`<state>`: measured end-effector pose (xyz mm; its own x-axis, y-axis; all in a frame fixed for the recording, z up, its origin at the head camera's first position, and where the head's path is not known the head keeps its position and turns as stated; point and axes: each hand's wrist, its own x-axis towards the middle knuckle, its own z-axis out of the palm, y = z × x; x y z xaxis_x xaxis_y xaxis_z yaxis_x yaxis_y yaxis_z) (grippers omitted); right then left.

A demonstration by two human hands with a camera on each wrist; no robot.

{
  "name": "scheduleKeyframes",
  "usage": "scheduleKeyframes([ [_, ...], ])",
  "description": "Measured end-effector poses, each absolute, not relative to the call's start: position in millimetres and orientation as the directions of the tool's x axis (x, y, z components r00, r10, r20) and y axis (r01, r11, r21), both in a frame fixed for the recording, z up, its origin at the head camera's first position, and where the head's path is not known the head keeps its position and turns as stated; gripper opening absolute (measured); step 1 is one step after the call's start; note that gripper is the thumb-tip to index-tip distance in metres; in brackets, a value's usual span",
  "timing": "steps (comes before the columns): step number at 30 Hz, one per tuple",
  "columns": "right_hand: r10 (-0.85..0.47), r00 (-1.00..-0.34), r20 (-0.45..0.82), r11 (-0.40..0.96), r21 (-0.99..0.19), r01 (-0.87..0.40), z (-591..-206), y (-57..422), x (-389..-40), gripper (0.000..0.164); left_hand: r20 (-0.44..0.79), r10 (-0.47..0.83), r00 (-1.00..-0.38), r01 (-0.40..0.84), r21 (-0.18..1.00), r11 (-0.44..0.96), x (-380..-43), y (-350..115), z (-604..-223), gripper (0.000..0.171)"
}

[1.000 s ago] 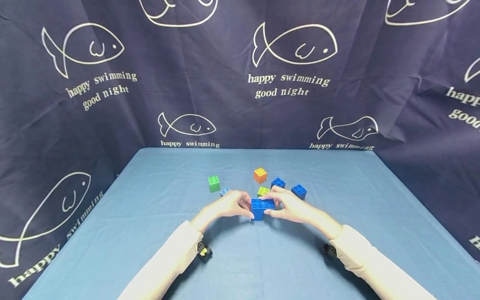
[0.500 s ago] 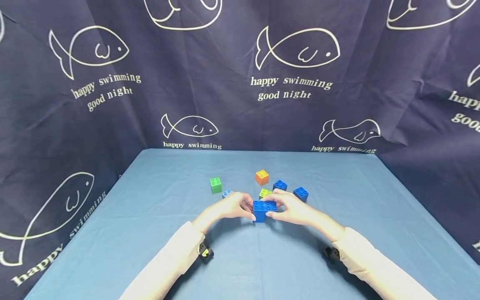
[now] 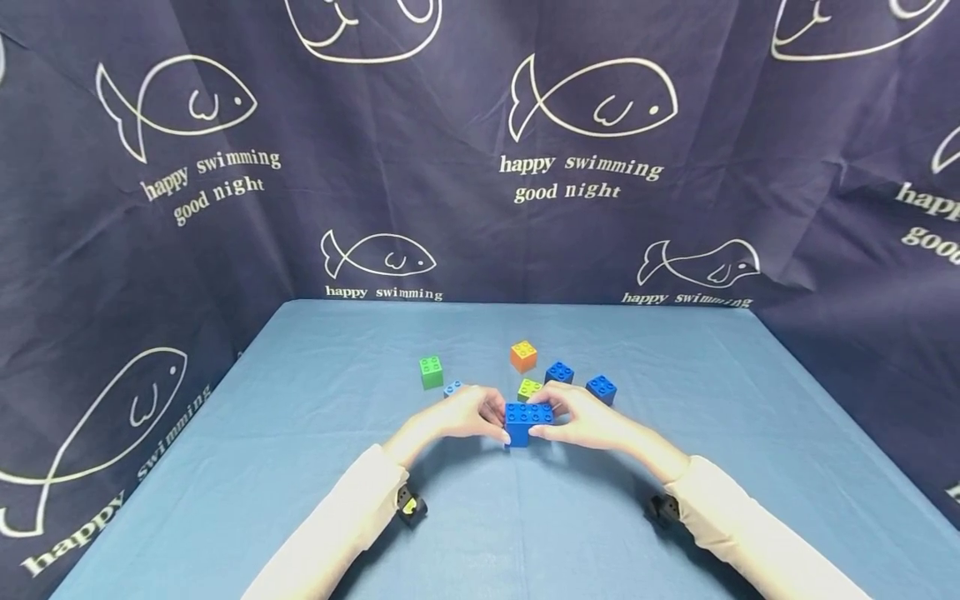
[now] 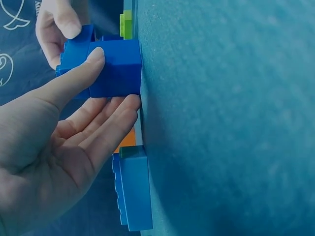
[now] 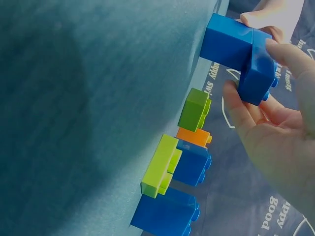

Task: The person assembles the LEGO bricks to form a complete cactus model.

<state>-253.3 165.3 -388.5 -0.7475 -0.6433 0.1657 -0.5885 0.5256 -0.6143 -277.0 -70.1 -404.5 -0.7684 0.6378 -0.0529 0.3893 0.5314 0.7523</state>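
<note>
A long blue brick (image 3: 529, 412) sits on top of a squarer blue brick (image 3: 516, 437) near the table's middle, one end overhanging to the right. My left hand (image 3: 467, 412) pinches the lower brick from the left; in the left wrist view its thumb lies across the seam, fingers on the opposite side. With thumb and fingers, my right hand (image 3: 581, 418) grips the long brick's overhanging end. In the right wrist view the joined bricks form an L, the lower brick (image 5: 226, 42) beside the long brick (image 5: 258, 69). The lower brick stands at or close to the tabletop.
Behind the hands stand an orange brick (image 3: 523, 356), a green brick (image 3: 431, 372), a lime brick (image 3: 528, 389) and two dark blue bricks, one left (image 3: 559, 372), another right (image 3: 602, 389). A light blue brick (image 4: 136, 191) lies by my left hand. Patterned cloth (image 3: 480, 200) hangs behind the table.
The head view has shifted slightly. Both hands keep hold of the same two bricks, and the right thumb sits a little further left along the long brick.
</note>
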Motion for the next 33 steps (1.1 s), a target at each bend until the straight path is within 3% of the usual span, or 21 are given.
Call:
scheduleKeyframes([
  [9,-0.658,-0.706,0.262,0.488,-0.567,-0.664,-392.9,165.4,-254.5,0.032,-0.02,0.692,-0.721,0.46,0.733,0.501,-279.5,-71.7,-404.0,0.02],
  [16,-0.647,-0.733,0.208,0.509,-0.599,-0.619,-388.6,165.8,-253.1,0.032,0.03,0.684,-0.729,0.536,0.647,0.543,-282.5,-69.6,-402.2,0.009],
  [33,-0.646,-0.736,0.202,0.521,-0.588,-0.619,-388.4,167.3,-253.6,0.032,0.129,0.641,-0.757,0.556,0.642,0.528,-292.1,-66.6,-401.6,0.013],
])
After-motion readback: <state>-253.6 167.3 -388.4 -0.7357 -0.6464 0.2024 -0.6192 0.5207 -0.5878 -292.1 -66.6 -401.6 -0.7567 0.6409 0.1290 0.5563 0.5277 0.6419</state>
